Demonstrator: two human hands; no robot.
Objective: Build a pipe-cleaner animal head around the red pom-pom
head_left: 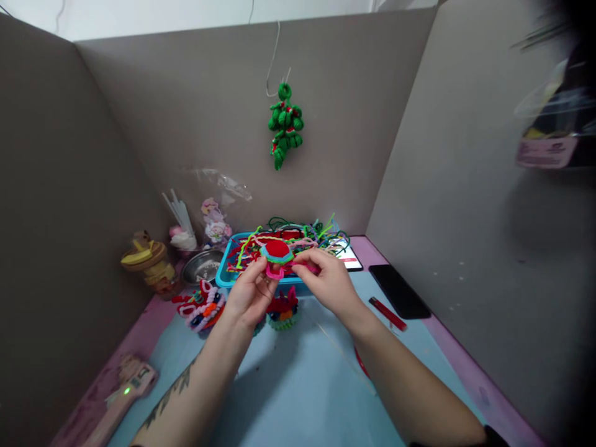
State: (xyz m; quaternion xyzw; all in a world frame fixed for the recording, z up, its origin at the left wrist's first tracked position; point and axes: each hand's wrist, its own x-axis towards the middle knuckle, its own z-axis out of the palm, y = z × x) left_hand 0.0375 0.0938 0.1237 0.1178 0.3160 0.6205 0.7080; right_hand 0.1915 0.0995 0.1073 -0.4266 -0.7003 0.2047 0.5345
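Note:
Between my hands is a small craft piece of fuzzy stems [277, 251], with a red centre, a blue-green rim and a pink loop below. My left hand [254, 289] pinches its lower left edge between thumb and fingers. On the other side, my right hand [321, 273] is closed at the piece's right edge, with a bit of pink stem showing at the fingertips. Behind the piece stands a blue tray [224, 273] heaped with red, green and pink stems. Below it sit a red and green fuzzy figure [283, 310] and a pink and red one [201, 308].
A metal bowl [203, 267] and a brown lidded cup [151, 264] stand at the left. To the right lie a black phone [399, 290], a red cutter [388, 313] and a lit screen [349, 256]. A green ornament [285, 127] hangs on the back panel.

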